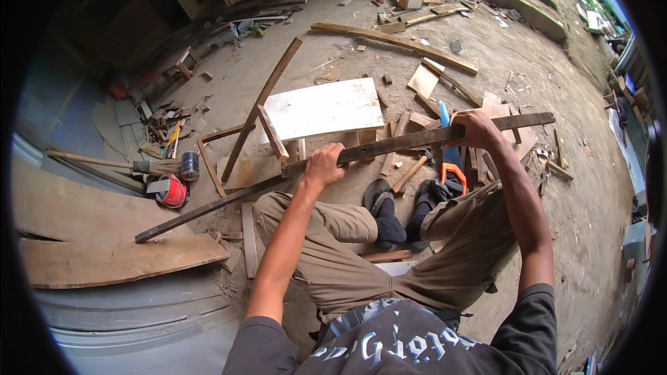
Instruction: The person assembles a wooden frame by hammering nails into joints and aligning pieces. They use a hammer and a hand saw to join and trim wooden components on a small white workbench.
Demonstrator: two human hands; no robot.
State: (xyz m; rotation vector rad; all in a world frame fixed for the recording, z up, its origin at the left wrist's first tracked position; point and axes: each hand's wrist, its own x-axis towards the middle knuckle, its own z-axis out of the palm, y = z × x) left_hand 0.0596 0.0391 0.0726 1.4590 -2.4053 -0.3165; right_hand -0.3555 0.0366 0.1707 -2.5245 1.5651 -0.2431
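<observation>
Soft, even daylight falls on the grey concrete floor [486,236] in front of me, brightest toward the upper right. Shadows under my knees are faint and blurred. The flat white rectangular board [323,107] glares slightly. The upper left, by the stacked timber, sinks into dimness. The fisheye bends straight edges near the rim, and a black border rings the picture. Focus stays sharp centrally.

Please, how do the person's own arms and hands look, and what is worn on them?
Both hands, left hand and right hand, are bare: no gloves, rings or watch visible. The forearms are bare too. Short black sleeves cover only the upper arms, part of a black shirt with pale lettering.
</observation>
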